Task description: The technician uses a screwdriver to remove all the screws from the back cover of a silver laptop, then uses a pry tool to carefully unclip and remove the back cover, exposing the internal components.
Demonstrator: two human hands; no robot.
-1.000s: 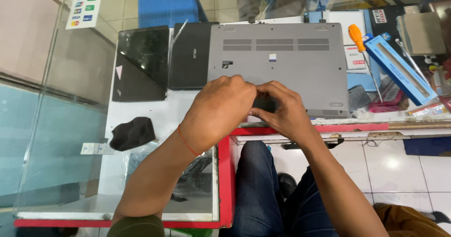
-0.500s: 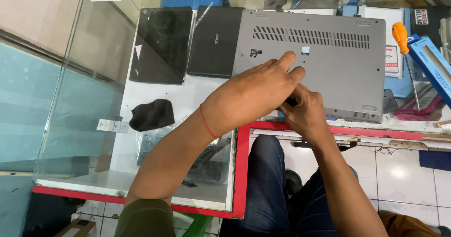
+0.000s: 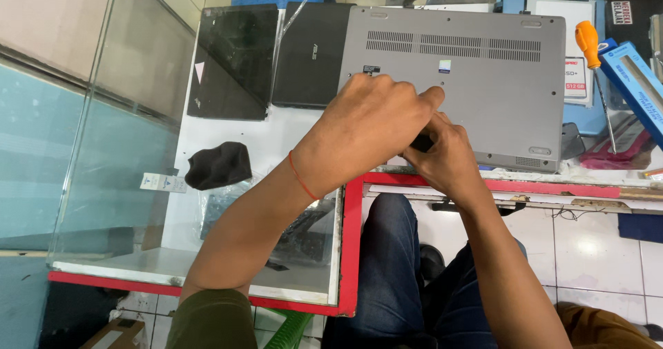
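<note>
Both hands meet over the near edge of the grey laptop (image 3: 483, 79), which lies bottom-up on the table (image 3: 228, 204); the left hand (image 3: 369, 124) reaches across with its fingers curled and its fingertips pressed on the laptop's underside, and it hides most of the right hand (image 3: 445, 159); the right hand is closed around a small dark object (image 3: 423, 142) at the laptop's front edge, though what that object is I cannot tell; a thin red band (image 3: 302, 176) circles the left wrist. Left of the grey laptop lies a black laptop (image 3: 311, 55), closed, and beside that a dark glossy panel (image 3: 231, 62); nearer the person, a black cloth (image 3: 217, 164) sits on the white surface; an orange-handled screwdriver (image 3: 590, 48) rests to the right of the grey laptop, next to a long blue box (image 3: 639, 86).
</note>
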